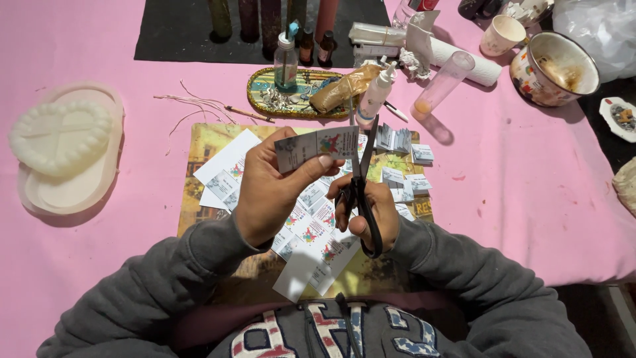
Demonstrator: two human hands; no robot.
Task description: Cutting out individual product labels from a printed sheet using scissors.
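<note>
Pink counter (pixel 517 199): left hand (pixel 268 192) fingers pinch a printed paper strip (pixel 317 147); beside it, right hand (pixel 371 215) grips black scissors (pixel 361 189).

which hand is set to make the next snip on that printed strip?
Probably right: the right hand holds the black scissors, blades at the printed paper strip. The left hand is pinching that strip.

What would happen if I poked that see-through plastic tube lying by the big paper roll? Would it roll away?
Probably yes. The clear tube lies on its side on the flat pink table cover, and it is round, so a poke would likely send it rolling. It looks almost empty, with only a little orange stuff at one end, so it is probably light and easy to push.
</note>
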